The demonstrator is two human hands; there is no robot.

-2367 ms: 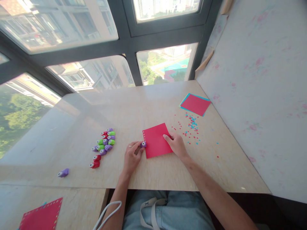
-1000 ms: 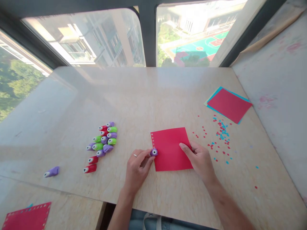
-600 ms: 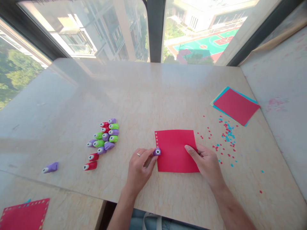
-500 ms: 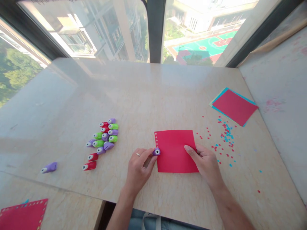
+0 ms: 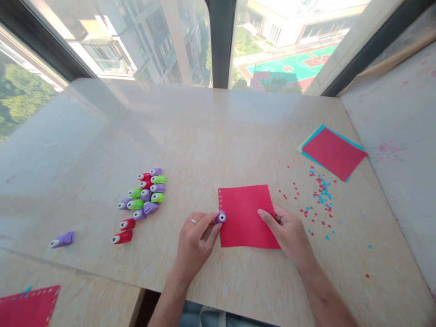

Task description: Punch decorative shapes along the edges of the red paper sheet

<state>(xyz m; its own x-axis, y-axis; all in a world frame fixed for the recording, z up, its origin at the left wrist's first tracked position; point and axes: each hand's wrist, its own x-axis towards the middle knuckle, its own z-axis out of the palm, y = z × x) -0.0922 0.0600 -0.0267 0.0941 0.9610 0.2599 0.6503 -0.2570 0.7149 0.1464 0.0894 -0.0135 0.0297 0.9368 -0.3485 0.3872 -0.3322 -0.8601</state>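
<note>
A purple craft punch (image 5: pixel 220 217) with a star mark on its white top is pinched in my left hand (image 5: pixel 197 238), which wears a ring. The punch sits over the left edge of a red sheet of paper (image 5: pixel 245 218). Above it, a short row of small punched holes runs down that edge from the top corner. My right hand (image 5: pixel 289 231) grips the sheet's right side, thumb on top and fingers underneath.
Several red, green and purple punches (image 5: pixel 146 195) cluster at left; a purple punch (image 5: pixel 62 239) lies apart. Red and blue confetti (image 5: pixel 322 190) is scattered at right, below stacked coloured paper (image 5: pixel 335 152). A red sheet with punched edges (image 5: pixel 30 309) lies lower left. Windows stand behind.
The view has shifted slightly. Both hands still hold the punch and the red sheet, with the sheet's right side a little further left and its lower right corner tilted. The punch stays at the left edge.
</note>
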